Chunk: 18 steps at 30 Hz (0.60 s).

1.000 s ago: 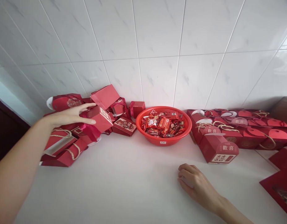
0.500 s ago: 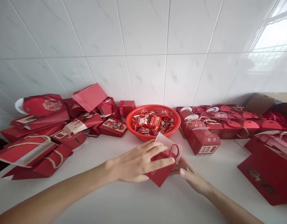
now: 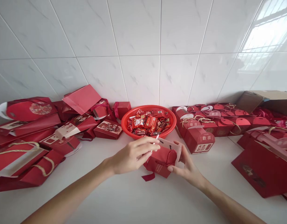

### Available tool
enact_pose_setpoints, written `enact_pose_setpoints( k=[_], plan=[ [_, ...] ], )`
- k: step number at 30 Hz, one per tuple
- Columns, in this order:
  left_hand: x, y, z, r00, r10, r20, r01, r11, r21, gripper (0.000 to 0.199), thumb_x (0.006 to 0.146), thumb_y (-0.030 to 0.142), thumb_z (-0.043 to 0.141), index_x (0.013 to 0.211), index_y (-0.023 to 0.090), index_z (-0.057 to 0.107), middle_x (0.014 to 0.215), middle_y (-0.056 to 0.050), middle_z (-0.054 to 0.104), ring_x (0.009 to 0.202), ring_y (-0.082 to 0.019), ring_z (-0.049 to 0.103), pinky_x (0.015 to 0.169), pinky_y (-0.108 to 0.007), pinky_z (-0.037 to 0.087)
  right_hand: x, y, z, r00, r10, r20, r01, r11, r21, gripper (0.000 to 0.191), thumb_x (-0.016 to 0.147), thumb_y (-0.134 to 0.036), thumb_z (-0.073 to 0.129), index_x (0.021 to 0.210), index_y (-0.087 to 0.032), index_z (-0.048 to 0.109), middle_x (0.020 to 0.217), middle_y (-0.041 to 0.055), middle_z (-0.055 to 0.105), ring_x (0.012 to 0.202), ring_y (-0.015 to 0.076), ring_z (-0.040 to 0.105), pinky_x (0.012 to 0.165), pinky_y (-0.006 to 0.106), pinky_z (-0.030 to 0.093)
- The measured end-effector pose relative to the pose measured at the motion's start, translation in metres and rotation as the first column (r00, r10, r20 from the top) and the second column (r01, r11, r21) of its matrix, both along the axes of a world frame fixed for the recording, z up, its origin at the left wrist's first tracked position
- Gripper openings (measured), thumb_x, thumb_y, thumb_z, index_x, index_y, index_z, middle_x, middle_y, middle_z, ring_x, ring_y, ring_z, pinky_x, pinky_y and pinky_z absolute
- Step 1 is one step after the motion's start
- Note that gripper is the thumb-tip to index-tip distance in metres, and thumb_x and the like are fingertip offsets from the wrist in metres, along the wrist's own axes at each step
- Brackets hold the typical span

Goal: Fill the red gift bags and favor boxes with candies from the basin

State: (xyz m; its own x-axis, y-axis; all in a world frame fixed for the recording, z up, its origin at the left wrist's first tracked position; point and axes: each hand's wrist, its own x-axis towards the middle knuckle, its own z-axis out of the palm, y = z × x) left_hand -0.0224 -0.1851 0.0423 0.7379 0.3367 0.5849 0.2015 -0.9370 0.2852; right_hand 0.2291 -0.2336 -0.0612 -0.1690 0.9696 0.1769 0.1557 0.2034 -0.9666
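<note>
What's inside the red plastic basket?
The red basket holds a heap of small wrapped sweets, mostly in red packaging. The heap covers the bottom, so anything lying underneath can't be seen.

Domestic-looking room, exact type indeterminate: glossy tiled wall [image 3: 138, 74] with marbled veining, reflecting a barred window; plain white tabletop [image 3: 125, 199]; household plastic basket [image 3: 126, 122] of wrapped sweets [image 3: 150, 122] among red gift boxes [image 3: 109, 128].
</note>
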Motion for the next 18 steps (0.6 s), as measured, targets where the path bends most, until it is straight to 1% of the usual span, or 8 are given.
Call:
enact_pose_setpoints(
  k=[2, 4, 6, 8, 10, 13, 15, 18],
  plan=[
    [0.002, 0.001, 0.007, 0.995, 0.013, 0.101, -0.008, 0.999, -0.053, 0.026, 0.095, 0.007, 0.055, 0.112, 0.021, 0.069, 0.115, -0.009, 0.071, 0.107, -0.019, 0.071, 0.093, -0.028, 0.06, 0.002, 0.0, 0.0, 0.993, -0.042, 0.108, 0.032, 0.995, 0.091, 0.102, 0.075, -0.056, 0.078, 0.151, -0.025, 0.018, 0.136, 0.0154, 0.053, 0.1, 0.0245, 0.063, 0.088, 0.043, 0.055],
    [0.007, 0.0, 0.014, 0.982, 0.029, 0.185, -0.006, 0.992, -0.128, 0.022, 0.094, 0.01, 0.058, 0.108, 0.021, 0.071, 0.113, -0.009, 0.071, 0.101, -0.018, 0.073, 0.085, -0.029, 0.063, 0.003, 0.0, 0.006, 0.97, -0.138, 0.2, 0.084, 0.963, 0.257, 0.098, 0.077, -0.054, 0.077, 0.152, -0.025, 0.021, 0.139, 0.0166, 0.05, 0.096, 0.0234, 0.062, 0.086, 0.043, 0.055],
    [0.013, -0.003, 0.019, 0.966, 0.045, 0.255, 0.009, 0.979, -0.205, 0.018, 0.093, 0.012, 0.061, 0.105, 0.021, 0.071, 0.112, -0.008, 0.07, 0.095, -0.017, 0.074, 0.077, -0.027, 0.065, 0.003, -0.001, 0.017, 0.941, -0.25, 0.229, 0.126, 0.886, 0.447, 0.08, 0.082, -0.048, 0.073, 0.147, -0.025, 0.031, 0.136, 0.0165, 0.052, 0.093, 0.0226, 0.061, 0.085, 0.043, 0.054],
    [0.022, -0.007, 0.023, 0.949, 0.054, 0.311, 0.022, 0.972, -0.235, 0.015, 0.093, 0.013, 0.062, 0.102, 0.021, 0.071, 0.112, -0.007, 0.07, 0.093, -0.017, 0.074, 0.072, -0.026, 0.066, 0.0, -0.002, 0.034, 0.938, -0.285, 0.196, 0.119, 0.797, 0.592, 0.055, 0.088, -0.038, 0.069, 0.134, -0.024, 0.043, 0.128, 0.0144, 0.057, 0.094, 0.0225, 0.061, 0.084, 0.041, 0.054],
    [0.032, -0.011, 0.025, 0.933, 0.048, 0.357, 0.032, 0.976, -0.215, 0.014, 0.093, 0.014, 0.063, 0.101, 0.021, 0.071, 0.112, -0.007, 0.07, 0.094, -0.017, 0.073, 0.07, -0.025, 0.065, -0.007, -0.003, 0.053, 0.965, -0.203, 0.165, 0.04, 0.738, 0.673, 0.032, 0.089, -0.031, 0.068, 0.116, -0.023, 0.053, 0.117, 0.0111, 0.063, 0.101, 0.0234, 0.062, 0.085, 0.038, 0.054],
    [0.045, -0.015, 0.027, 0.916, -0.001, 0.402, 0.053, 0.992, -0.118, 0.017, 0.093, 0.012, 0.061, 0.104, 0.022, 0.071, 0.115, -0.007, 0.069, 0.099, -0.018, 0.072, 0.072, -0.026, 0.065, -0.024, -0.005, 0.078, 0.983, 0.036, 0.182, -0.152, 0.72, 0.678, 0.015, 0.088, -0.029, 0.07, 0.098, -0.021, 0.062, 0.1, 0.0066, 0.067, 0.097, 0.021, 0.064, 0.082, 0.033, 0.055],
    [0.049, -0.015, 0.028, 0.91, -0.026, 0.413, 0.049, 0.998, -0.047, 0.02, 0.094, 0.01, 0.06, 0.105, 0.021, 0.07, 0.115, -0.007, 0.07, 0.104, -0.018, 0.07, 0.076, -0.027, 0.064, -0.034, -0.005, 0.09, 0.97, 0.186, 0.156, -0.242, 0.751, 0.614, 0.01, 0.09, -0.029, 0.069, 0.095, -0.02, 0.068, 0.093, 0.0046, 0.07, 0.089, 0.0178, 0.065, 0.079, 0.031, 0.056],
    [0.049, -0.01, 0.028, 0.906, -0.007, 0.423, 0.017, 1.0, -0.019, 0.02, 0.094, 0.011, 0.059, 0.107, 0.022, 0.07, 0.115, -0.007, 0.07, 0.109, -0.02, 0.069, 0.089, -0.033, 0.063, -0.042, 0.002, 0.1, 0.945, 0.327, -0.005, -0.292, 0.851, 0.437, 0.016, 0.093, -0.031, 0.065, 0.088, -0.019, 0.073, 0.075, 0.0017, 0.07, 0.073, 0.0149, 0.065, 0.07, 0.029, 0.057]
  ],
)
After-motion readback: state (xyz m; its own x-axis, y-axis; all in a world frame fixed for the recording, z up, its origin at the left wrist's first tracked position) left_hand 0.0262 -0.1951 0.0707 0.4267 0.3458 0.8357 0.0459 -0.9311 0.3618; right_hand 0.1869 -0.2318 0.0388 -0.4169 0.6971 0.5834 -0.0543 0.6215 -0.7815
